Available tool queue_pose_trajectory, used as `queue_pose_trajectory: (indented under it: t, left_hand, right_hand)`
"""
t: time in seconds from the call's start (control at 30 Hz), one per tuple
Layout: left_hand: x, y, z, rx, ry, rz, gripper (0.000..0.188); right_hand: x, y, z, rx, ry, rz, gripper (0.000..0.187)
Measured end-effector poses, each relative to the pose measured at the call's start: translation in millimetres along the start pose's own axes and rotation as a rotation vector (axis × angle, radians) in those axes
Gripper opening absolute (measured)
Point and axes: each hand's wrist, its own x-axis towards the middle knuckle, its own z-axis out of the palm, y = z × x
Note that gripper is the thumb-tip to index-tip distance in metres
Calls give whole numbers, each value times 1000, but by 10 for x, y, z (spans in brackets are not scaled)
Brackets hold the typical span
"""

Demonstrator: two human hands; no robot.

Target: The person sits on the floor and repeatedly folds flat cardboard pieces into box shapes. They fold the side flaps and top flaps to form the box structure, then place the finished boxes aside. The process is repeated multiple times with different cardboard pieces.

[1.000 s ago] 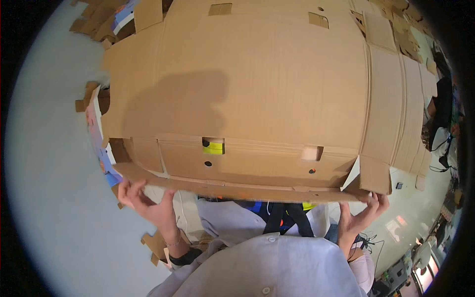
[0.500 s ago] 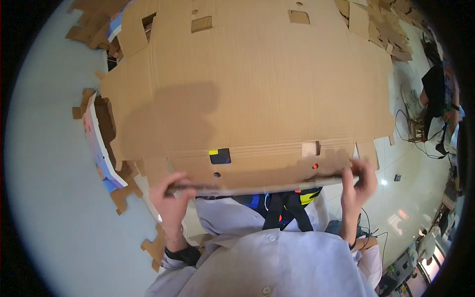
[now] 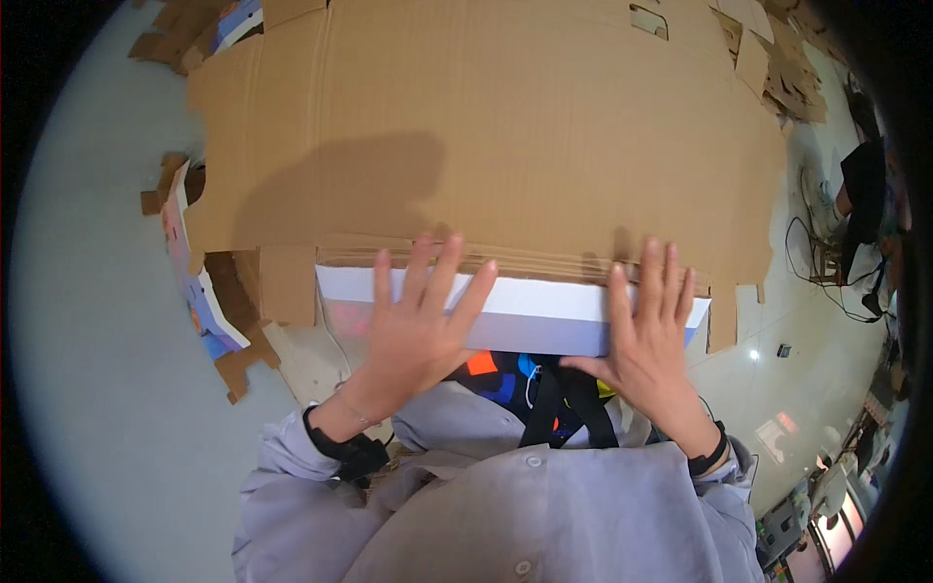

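A large flat brown cardboard sheet [image 3: 544, 136] spreads out in front of me. Its near flap [image 3: 544, 316] is folded over along a creased line, and its printed white and lilac face is up. My left hand [image 3: 418, 321] lies on the left part of this flap with fingers spread, their tips reaching past the fold onto the brown board. On the right part, my right hand [image 3: 653, 340] rests palm down in the same way, thumb stretched toward the middle. Neither hand grips anything.
At the left, a printed cardboard piece [image 3: 209, 311] stands out from under the sheet. More cut cardboard [image 3: 792, 83] is heaped at the far right. Beyond the right side are a dark-clothed person [image 3: 860, 180], a loose black cable [image 3: 812, 282] and a small dark object [image 3: 783, 351] on the floor.
The near flap has been folded over away from me, turning its printed face up. My hands have let go of its edge and now lie flat on it.
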Motion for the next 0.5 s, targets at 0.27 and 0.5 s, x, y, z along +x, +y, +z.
queue_pose_trajectory:
  t: [0.27, 0.5]
  left_hand:
    - [-98, -8, -323, -130, -15, 372, 27]
    - [701, -389, -311, -424, -619, 476, 42]
  right_hand:
    - [95, -179, -400, 55, -223, -308, 49]
    - [649, 330, -275, 444, -497, -475, 54]
